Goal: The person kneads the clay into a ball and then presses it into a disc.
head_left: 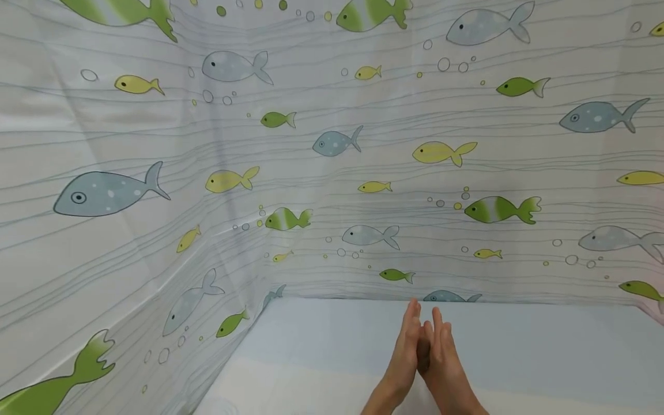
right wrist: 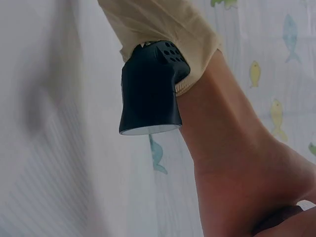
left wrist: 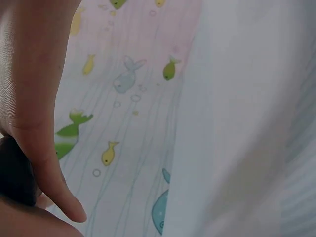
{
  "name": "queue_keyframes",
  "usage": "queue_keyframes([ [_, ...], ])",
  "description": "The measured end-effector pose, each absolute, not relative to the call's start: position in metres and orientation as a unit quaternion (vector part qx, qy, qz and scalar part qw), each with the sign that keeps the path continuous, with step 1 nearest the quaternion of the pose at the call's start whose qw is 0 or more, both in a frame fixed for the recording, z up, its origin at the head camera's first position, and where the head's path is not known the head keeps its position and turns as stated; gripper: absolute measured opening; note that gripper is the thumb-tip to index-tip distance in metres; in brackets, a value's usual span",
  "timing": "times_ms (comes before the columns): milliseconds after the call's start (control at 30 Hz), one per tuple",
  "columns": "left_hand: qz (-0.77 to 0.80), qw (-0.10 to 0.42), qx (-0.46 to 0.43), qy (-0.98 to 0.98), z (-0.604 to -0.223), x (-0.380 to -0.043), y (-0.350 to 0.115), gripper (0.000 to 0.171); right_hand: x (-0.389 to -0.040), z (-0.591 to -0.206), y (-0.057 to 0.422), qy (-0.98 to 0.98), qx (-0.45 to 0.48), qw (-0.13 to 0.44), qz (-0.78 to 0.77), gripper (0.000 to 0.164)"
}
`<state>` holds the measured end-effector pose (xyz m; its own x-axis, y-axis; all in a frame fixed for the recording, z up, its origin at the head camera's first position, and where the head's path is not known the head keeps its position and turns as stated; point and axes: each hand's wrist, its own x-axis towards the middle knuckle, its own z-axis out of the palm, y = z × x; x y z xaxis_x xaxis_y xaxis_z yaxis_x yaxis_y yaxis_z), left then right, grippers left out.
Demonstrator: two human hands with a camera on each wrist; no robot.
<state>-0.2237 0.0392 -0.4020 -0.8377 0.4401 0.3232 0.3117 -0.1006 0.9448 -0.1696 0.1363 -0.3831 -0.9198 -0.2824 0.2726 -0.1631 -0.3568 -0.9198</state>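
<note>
In the head view, my left hand point(head_left: 403, 351) and right hand point(head_left: 445, 354) stand upright facing each other at lower centre, fingers straight and pointing up. The heels of the hands come close together. Between the palms sits a small dark thing point(head_left: 423, 350), mostly hidden by the hands. The left wrist view shows part of this dark, rounded thing point(left wrist: 15, 173) at the left edge, next to a long finger point(left wrist: 61, 192). Only a sliver of the dark thing point(right wrist: 276, 219) shows in the right wrist view; I cannot tell its kind.
A pale table point(head_left: 311, 340) lies under the hands. White fabric with printed fish point(head_left: 332, 167) hangs behind it and along the left. A black wrist camera point(right wrist: 150, 94) and beige sleeve point(right wrist: 163, 22) are on the other forearm in the right wrist view.
</note>
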Motion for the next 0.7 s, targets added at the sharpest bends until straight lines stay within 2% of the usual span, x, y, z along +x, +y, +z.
queue_keyframes([
  [233, 0.679, 0.071, 0.275, 0.677, -0.403, -0.223, 0.041, 0.059, -0.171, -0.382, 0.136, 0.586, -0.177, -0.009, -0.791, 0.069],
  [700, 0.642, 0.073, 0.328, 0.690, -0.403, -0.212, 0.047, 0.061, -0.179, -0.381, 0.151, 0.567, -0.059, -0.045, -0.821, 0.079],
])
